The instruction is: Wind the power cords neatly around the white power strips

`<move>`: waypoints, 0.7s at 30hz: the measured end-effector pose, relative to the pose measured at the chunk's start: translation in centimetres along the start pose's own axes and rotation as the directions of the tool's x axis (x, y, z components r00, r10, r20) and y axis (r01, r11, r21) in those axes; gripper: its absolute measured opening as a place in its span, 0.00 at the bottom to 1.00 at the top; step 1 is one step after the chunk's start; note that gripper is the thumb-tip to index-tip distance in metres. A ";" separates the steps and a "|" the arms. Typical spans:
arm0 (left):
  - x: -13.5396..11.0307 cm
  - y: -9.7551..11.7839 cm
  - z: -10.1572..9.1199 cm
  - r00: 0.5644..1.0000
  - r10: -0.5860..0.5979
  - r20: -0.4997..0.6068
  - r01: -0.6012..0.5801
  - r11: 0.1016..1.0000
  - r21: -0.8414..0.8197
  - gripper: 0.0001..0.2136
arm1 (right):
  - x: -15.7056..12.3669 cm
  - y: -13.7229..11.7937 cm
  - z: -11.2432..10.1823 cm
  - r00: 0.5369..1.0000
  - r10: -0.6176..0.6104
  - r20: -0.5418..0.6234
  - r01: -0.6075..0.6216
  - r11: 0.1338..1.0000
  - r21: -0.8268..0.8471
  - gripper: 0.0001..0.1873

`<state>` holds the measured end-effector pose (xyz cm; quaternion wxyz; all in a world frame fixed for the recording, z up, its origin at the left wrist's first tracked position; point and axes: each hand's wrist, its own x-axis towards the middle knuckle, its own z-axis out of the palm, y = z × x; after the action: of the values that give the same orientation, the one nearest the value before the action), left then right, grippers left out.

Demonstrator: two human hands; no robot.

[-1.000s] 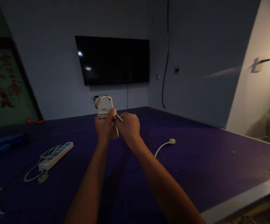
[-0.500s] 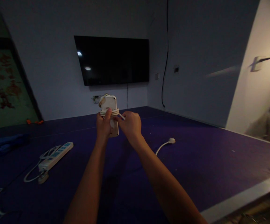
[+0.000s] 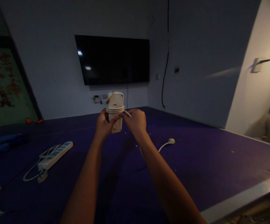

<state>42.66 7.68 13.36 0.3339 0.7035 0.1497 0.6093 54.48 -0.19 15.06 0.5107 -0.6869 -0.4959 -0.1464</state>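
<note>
Above the purple tabletop, my left hand (image 3: pixel 104 124) grips a white power strip (image 3: pixel 116 125) from its left side, thumb across the face turned toward me. Several turns of white cord (image 3: pixel 115 109) wrap around the strip's middle. My right hand (image 3: pixel 136 121) is closed on the cord where it leaves the turns on the right, fingertips close to my left thumb. From there the cord passes behind my right forearm, and its plug (image 3: pixel 171 141) lies on the table to the right.
On the left of the purple table (image 3: pixel 195 161) lies another power strip (image 3: pixel 56 155) with its cord looped. Blue cloth (image 3: pixel 6 143) lies farther left. A television (image 3: pixel 113 60) hangs on the wall ahead, with a wall socket (image 3: pixel 100 98) below. A dark cable (image 3: pixel 166 68) hangs at the corner.
Both hands and the wrapped power strip have shifted slightly right and up. My left thumb has moved from over the cord turns to below them.
</note>
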 end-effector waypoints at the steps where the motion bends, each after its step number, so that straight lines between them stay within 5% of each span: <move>1: 0.1 -0.1 0.0 1.000 0.022 -0.021 -0.021 0.999 0.030 0.25 | 0.0 0.0 0.0 1.000 0.004 0.014 -0.005 1.000 0.026 0.16; 10: -0.6 -0.3 0.3 0.932 0.191 -0.309 -0.061 0.921 0.386 0.26 | -0.9 -1.3 0.6 0.977 -0.131 0.169 0.076 0.952 0.296 0.14; 21: -1.9 1.5 1.8 0.921 0.223 -0.321 0.013 0.802 0.597 0.27 | -1.5 -2.1 0.9 0.977 -0.183 0.110 0.160 0.969 0.190 0.20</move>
<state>43.67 4.91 12.80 0.0299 0.6493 0.3519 0.6736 51.82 -0.23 14.78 0.5236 -0.6004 -0.5961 -0.1007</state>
